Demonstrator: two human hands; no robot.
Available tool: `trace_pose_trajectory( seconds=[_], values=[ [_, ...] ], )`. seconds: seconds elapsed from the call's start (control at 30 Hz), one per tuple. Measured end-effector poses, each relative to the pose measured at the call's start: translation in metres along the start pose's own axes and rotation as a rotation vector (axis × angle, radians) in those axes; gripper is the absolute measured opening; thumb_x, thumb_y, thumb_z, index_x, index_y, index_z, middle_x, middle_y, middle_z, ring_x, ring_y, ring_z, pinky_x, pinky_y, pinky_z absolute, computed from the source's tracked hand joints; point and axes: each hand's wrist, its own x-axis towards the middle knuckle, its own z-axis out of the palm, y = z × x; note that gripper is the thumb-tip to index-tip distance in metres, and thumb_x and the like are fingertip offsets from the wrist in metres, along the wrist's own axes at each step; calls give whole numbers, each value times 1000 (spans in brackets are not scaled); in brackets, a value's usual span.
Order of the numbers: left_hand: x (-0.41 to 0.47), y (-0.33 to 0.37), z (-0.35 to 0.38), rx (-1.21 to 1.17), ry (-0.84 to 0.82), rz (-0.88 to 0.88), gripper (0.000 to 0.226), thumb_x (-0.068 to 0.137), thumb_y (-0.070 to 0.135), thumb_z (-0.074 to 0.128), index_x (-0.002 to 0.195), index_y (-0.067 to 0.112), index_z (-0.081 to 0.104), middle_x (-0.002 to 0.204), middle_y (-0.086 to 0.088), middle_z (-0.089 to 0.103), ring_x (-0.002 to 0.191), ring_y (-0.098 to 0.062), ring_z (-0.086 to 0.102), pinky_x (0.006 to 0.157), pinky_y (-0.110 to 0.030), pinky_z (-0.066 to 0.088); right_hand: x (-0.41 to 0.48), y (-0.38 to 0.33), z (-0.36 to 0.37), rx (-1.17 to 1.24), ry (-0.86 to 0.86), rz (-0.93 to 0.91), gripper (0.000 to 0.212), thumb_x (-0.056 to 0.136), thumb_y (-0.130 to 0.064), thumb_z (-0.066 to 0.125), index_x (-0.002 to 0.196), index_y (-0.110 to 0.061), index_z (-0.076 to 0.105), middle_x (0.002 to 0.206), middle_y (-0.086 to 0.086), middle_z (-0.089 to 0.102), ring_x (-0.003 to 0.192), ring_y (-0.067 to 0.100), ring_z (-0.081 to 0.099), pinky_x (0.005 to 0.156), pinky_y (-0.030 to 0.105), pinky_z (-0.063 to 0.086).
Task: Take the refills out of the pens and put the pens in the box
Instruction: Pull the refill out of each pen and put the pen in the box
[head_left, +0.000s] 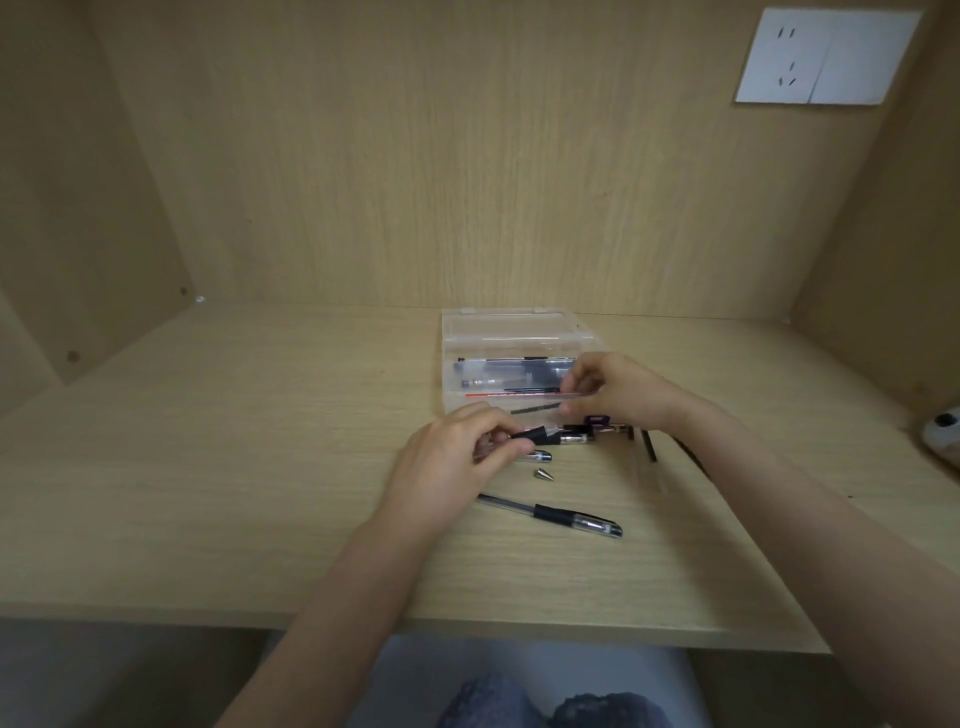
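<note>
L hand (457, 452) fingers clamp clear black-grip pen barrel (540, 432); R hand (613, 389) fingers pinch thin red refill (514, 394), seemingly out. Clear plastic box (514, 325) beyond fingers holds some pens; capped clear pen (561, 514) nearside prob. still to do.

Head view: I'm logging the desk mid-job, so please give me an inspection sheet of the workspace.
Surface: light wooden desk.
Job's things: clear box, lid open, pens inside; loose pen and metal tip on the desk in front of it; dark refills lying right of the hands.
Clutter: white object at the right edge, cut off, unidentifiable.
Hands: left hand grips a black-grip pen; right hand pinches a thin red refill over the box.
Cables: nothing seen.
Surroundings: wooden alcove walls; wall socket upper right.
</note>
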Motion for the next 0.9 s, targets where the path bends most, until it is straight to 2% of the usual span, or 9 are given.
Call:
trace_pose_trajectory(
  seconds=[0.1, 0.23, 0.27, 0.37, 0.43, 0.57, 0.67, 0.8, 0.9],
  values=[
    [0, 0, 0, -1, -2, -4, 15, 80, 45, 63, 89, 33, 65, 84, 18, 59, 77, 1, 55, 69, -24, 46, -10, -5, -5, 202, 111, -75, 11, 79, -10, 73, 86, -18, 69, 87, -3, 64, 83, 10, 57, 73, 18, 42],
    [0, -1, 0, -16, 45, -5, 14, 80, 45, 63, 87, 33, 65, 82, 18, 59, 75, 0, 56, 68, -27, 48, -23, -8, -7, 535, 280, -93, 13, 78, -12, 72, 90, -17, 72, 91, -3, 71, 86, 6, 64, 74, 10, 43],
    [0, -2, 0, -20, 63, -9, 14, 81, 43, 63, 88, 31, 65, 82, 17, 59, 74, -1, 56, 68, -29, 48, -26, -10, -6, 621, 304, -96, 13, 77, -14, 73, 89, -19, 72, 91, -5, 72, 87, 3, 65, 77, 10, 43],
    [1, -2, -1, -30, 116, -40, 14, 83, 38, 63, 92, 28, 66, 80, 17, 58, 71, -3, 54, 66, -28, 48, -35, -10, -1, 827, 332, -88, 20, 69, -20, 75, 89, -18, 73, 88, -7, 73, 85, 5, 64, 90, 23, 41],
    [0, -2, -1, -40, 133, -61, 13, 86, 37, 59, 94, 28, 63, 78, 18, 58, 69, 0, 54, 65, -27, 47, -40, -9, 7, 989, 319, -66, 28, 66, -22, 74, 93, -14, 72, 80, -8, 70, 74, 7, 58, 90, 26, 42],
    [0, -1, -2, -16, 78, -71, 12, 91, 39, 49, 99, 33, 55, 76, 18, 63, 69, 4, 56, 64, -24, 47, -47, -7, 32, 1244, 328, -11, 26, 68, -25, 71, 92, -14, 69, 73, -7, 65, 73, 9, 56, 80, 22, 44],
    [-1, -1, -2, 4, 67, -60, 11, 92, 38, 48, 99, 32, 53, 72, 16, 64, 62, 5, 55, 60, -21, 42, -48, -7, 44, 1364, 384, -10, 22, 77, -29, 63, 92, -13, 67, 66, -7, 59, 65, 9, 50, 73, 22, 42],
    [0, -3, -2, 7, 63, -61, 11, 91, 38, 49, 99, 32, 53, 70, 16, 64, 65, 1, 57, 63, -28, 47, -50, -6, 44, 1354, 469, -58, 23, 95, -25, 48, 94, -11, 66, 64, -5, 56, 60, 9, 47, 61, 19, 41],
    [0, -3, -2, 30, 39, -62, 13, 91, 39, 49, 100, 31, 54, 71, 16, 63, 65, 1, 57, 61, -22, 44, -52, -7, 44, 1375, 513, -87, 26, 99, -24, 42, 91, -10, 62, 62, -3, 56, 58, 10, 48, 58, 21, 41]
  ],
)
